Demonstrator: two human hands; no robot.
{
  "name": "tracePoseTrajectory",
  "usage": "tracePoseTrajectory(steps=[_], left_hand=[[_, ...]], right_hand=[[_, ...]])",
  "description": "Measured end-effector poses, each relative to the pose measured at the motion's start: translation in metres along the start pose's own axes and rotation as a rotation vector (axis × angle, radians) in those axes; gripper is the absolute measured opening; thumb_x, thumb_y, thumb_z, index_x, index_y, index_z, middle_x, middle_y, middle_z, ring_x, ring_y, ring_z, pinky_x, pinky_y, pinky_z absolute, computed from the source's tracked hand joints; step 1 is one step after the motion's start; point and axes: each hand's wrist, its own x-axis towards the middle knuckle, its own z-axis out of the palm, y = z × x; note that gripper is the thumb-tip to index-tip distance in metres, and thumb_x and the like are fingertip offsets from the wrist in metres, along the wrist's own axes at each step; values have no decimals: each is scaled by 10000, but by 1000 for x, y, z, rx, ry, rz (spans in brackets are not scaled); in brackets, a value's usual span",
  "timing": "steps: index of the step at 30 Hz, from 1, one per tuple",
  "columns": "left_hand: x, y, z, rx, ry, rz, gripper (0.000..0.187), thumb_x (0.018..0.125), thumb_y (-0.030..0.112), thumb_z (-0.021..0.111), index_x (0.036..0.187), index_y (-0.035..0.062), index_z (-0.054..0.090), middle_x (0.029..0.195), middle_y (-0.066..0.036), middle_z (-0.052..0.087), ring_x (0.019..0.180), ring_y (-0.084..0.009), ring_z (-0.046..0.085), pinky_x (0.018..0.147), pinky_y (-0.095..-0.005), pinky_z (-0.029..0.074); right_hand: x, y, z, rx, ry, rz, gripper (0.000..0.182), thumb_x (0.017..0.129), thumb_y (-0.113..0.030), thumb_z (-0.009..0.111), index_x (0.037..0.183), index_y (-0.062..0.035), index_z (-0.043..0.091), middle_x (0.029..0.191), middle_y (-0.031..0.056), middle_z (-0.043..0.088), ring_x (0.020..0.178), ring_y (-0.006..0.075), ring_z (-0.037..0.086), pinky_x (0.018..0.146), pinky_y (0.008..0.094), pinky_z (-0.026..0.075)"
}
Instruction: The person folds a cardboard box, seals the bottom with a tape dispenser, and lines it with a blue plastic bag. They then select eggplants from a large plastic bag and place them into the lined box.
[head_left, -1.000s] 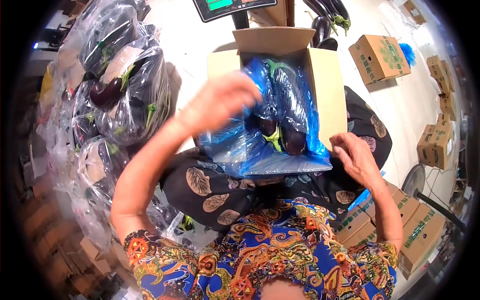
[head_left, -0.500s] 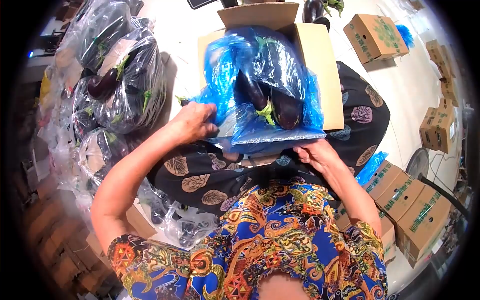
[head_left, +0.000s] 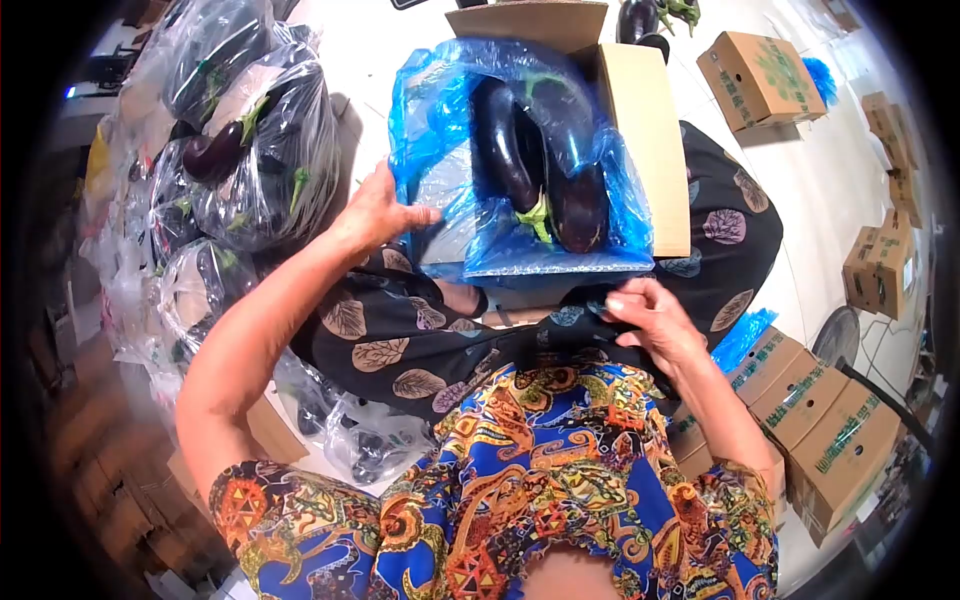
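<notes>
Left hand (head_left: 375, 212) flat and open against the left side of the blue liner (head_left: 440, 200), fingers spread on the plastic, gripping nothing. Right hand (head_left: 650, 318) loosely curled below the near right corner of the box (head_left: 640, 130), fingertips at dark leaf-print cloth; whether pinching it, cannot tell. Box on the lap, flaps open, lined with the blue plastic. Two eggplants (head_left: 540, 160) lying side by side inside, stems toward the near end. Bagged eggplants (head_left: 250, 150) heaped at left. Closed cartons (head_left: 760, 80) on the floor at right.
</notes>
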Motion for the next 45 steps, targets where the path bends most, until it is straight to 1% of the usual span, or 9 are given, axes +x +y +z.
tracePoseTrajectory(steps=[3,8,18,25,26,29,33,41,45], left_hand=[[7,21,-13,103,-193,-491,318,793,195,782,969,-37,655,753,-90,682,688,-222,663,617,-371,534],[-28,29,-27,356,-369,-223,274,840,278,747,790,28,647,625,2,554,559,-105,497,516,-314,428],[-39,82,-6,-706,-211,-346,418,907,326,649,1188,27,566,1095,-92,650,939,-142,609,762,-283,504],[-16,151,15,310,-462,122,538,789,260,789,1171,-39,556,994,-174,633,951,-279,610,859,-392,469],[-9,122,24,410,-193,613,496,760,312,795,993,-48,547,848,-246,612,774,-400,609,692,-442,488],[23,88,20,772,-161,451,191,808,168,692,849,-6,624,798,-247,625,744,-439,616,706,-483,512],[37,106,17,-35,-467,11,295,896,250,636,756,-9,628,606,-37,572,572,-143,540,565,-337,436],[51,176,31,654,-106,863,103,829,126,655,857,49,594,771,-125,581,747,-339,611,633,-444,483],[83,209,36,390,108,1022,478,735,113,750,1178,103,571,1069,-143,587,982,-351,589,789,-421,514]], right_hand=[[30,4,16,224,-50,-92,410,880,-57,664,1252,-9,496,1075,86,637,956,172,655,652,270,575],[63,24,-3,253,-219,-17,137,911,-3,558,1041,-5,600,855,101,648,640,170,645,579,267,525],[-34,-50,-14,709,-674,-422,477,831,-120,609,1234,117,515,1176,240,602,1096,298,616,962,412,493],[29,-163,15,308,-688,-716,300,975,-180,556,1186,30,593,1110,126,668,1031,195,652,885,333,538],[44,-175,21,197,-560,-701,231,974,-189,571,1120,-24,641,1031,68,697,938,144,673,793,289,563],[73,-188,32,-5,-512,-688,298,938,-268,627,1133,-44,654,1017,43,699,951,130,665,827,286,549],[57,-177,43,-602,-465,-917,695,761,-303,771,1353,-58,500,1276,111,563,1175,243,533,1011,376,433],[101,-112,64,-199,-379,-751,369,817,-5,648,1180,-35,585,1134,56,623,1059,118,549,920,319,469],[131,-96,51,-467,-320,-777,435,819,10,601,1248,-24,539,1267,112,571,1149,178,527,976,348,442]])
